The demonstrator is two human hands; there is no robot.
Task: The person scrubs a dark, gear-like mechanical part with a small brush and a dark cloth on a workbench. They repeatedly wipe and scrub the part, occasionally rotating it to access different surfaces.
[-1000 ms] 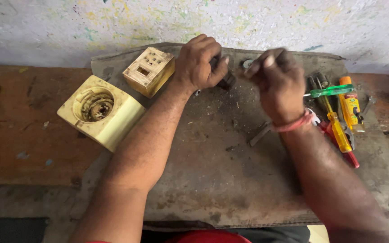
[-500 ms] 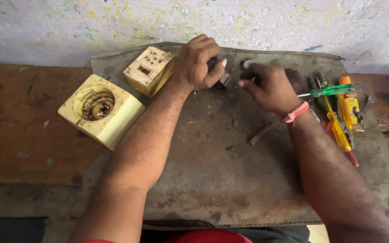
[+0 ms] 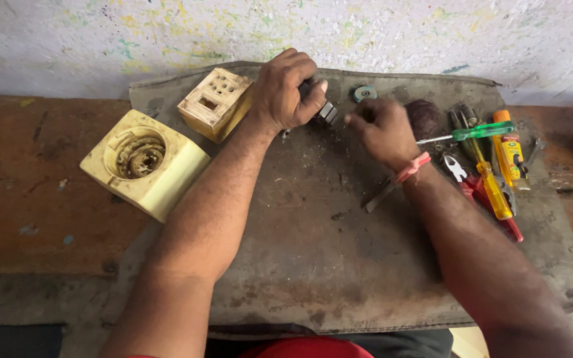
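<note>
My left hand [image 3: 286, 89] is closed around a small dark metal part [image 3: 325, 111] at the far middle of a grey cloth mat [image 3: 313, 245]. My right hand [image 3: 382, 132] sits just to its right, low over the mat, with fingertips curled toward the part; whether they pinch anything is hidden. A small round grey disc [image 3: 365, 93] lies just beyond my right hand. A yellowed plastic block with holes [image 3: 217, 103] rests against my left wrist.
A larger yellowed housing with a round cavity [image 3: 144, 162] lies at the left on the brown bench [image 3: 28, 219]. Screwdrivers and pliers [image 3: 489, 166] lie at the right of the mat, beside a dark round lump [image 3: 426, 118]. A thin metal rod [image 3: 379, 197] lies under my right forearm.
My right hand has dropped from beside the part down and right toward the mat. My left hand has kept its grip and barely moved.
</note>
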